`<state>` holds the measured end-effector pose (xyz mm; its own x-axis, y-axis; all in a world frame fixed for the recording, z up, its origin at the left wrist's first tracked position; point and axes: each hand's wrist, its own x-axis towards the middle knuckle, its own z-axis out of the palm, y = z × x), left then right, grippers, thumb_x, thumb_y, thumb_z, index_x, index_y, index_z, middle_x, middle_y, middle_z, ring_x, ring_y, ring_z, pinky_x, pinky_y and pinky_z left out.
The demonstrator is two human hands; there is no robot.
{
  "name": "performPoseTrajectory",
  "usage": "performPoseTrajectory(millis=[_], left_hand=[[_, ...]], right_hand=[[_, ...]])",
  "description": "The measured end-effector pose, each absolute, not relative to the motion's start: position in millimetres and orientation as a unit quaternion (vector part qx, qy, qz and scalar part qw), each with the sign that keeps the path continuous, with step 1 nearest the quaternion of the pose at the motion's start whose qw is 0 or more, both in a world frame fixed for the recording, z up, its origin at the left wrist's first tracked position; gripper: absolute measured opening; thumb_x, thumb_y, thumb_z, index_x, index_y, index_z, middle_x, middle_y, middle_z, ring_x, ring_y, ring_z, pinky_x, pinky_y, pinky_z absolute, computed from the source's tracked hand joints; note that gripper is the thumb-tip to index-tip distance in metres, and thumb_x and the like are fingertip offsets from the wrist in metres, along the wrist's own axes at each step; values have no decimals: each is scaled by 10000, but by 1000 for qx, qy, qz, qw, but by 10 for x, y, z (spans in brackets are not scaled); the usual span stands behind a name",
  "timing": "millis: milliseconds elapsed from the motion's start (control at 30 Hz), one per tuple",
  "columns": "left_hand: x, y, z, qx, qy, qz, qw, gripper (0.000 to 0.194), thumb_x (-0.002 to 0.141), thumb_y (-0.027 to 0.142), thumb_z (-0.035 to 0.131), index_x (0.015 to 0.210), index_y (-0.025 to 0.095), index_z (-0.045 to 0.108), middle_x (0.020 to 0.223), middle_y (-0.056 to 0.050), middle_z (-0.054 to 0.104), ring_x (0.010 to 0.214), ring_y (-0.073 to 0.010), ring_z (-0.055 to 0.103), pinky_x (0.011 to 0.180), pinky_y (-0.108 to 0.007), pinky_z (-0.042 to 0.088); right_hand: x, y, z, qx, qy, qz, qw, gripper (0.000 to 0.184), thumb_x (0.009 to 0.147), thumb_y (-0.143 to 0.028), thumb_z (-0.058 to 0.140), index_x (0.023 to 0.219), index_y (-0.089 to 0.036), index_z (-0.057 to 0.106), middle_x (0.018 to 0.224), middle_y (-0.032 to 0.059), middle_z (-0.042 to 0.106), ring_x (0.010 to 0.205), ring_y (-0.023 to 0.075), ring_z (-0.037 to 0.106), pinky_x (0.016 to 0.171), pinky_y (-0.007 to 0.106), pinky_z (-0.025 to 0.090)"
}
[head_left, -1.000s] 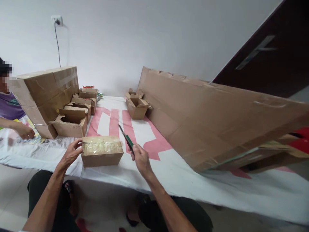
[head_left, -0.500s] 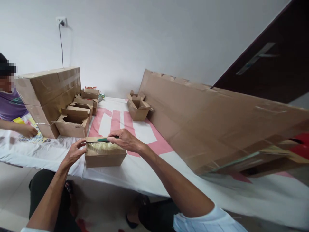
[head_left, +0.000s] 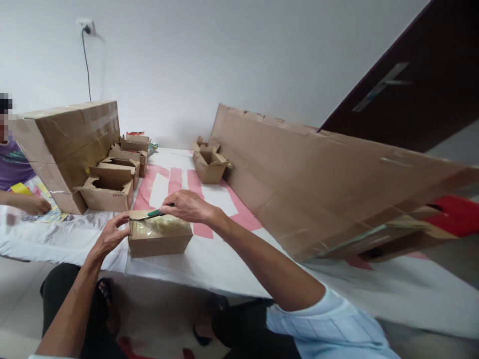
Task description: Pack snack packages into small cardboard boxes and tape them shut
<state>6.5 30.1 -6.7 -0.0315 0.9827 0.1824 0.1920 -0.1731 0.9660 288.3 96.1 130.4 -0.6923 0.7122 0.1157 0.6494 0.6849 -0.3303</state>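
A small cardboard box (head_left: 160,244) with clear tape over its top sits at the near edge of the cloth-covered table. My left hand (head_left: 111,234) grips its left end, thumb and fingers at the upper corner. My right hand (head_left: 187,205) is closed around a green-handled utility knife (head_left: 154,213), held low over the box top with its tip toward the left end. The blade is hard to make out against the cardboard. Part of the top flap is slightly raised by the knife.
Several open cardboard boxes (head_left: 108,192) line the left, beside a tall taped carton (head_left: 67,144). A large cardboard panel (head_left: 318,189) leans on the right, with another open box (head_left: 209,169) against it. A co-worker's hand (head_left: 35,204) rests at far left. White cloth (head_left: 232,264) covers the table.
My right hand swung the knife from right of the box onto its top, then moved it slightly along the top. The flap edge has lifted. My left hand stays at the left end.
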Motion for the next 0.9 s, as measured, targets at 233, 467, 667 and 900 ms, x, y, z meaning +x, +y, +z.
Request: performPoseTrajectory(millis=[233,467,667,900], left_hand=[[54,304,-48,601,500,493,381,439,776,457,869,1141,214,850,1530,-150,682,1407,-368,633,1220,-486,466],[50,266,63,592,536,480,364,519,717,551,907,1103,210,847,1382,-155,772,1374,-396,648,1204,-534,482],[80,270,142,599,504,472,405,465,718,454,901,1107,207,846,1380,-138,769,1328,-376,675,1204,-507,482],[18,306,103,628,503,455,382,386,761,385,842,1115,233,864,1443,-126,740,1416,-372,621,1273,-485,409]], right_hand=[[2759,922,1501,-384,-917,96,49,276,1036,-465,717,1055,-219,842,945,69,801,830,194,639,655,290,287],[2884,1027,1407,-372,-923,77,66,264,1031,-404,728,880,-214,835,813,49,769,706,163,579,627,303,260],[2939,1078,1308,-369,-923,70,81,285,1038,-433,712,908,-228,863,853,58,803,744,179,618,638,315,260],[3098,1126,1276,-377,-922,50,70,294,1042,-426,712,904,-209,854,848,62,796,737,176,603,627,311,242]])
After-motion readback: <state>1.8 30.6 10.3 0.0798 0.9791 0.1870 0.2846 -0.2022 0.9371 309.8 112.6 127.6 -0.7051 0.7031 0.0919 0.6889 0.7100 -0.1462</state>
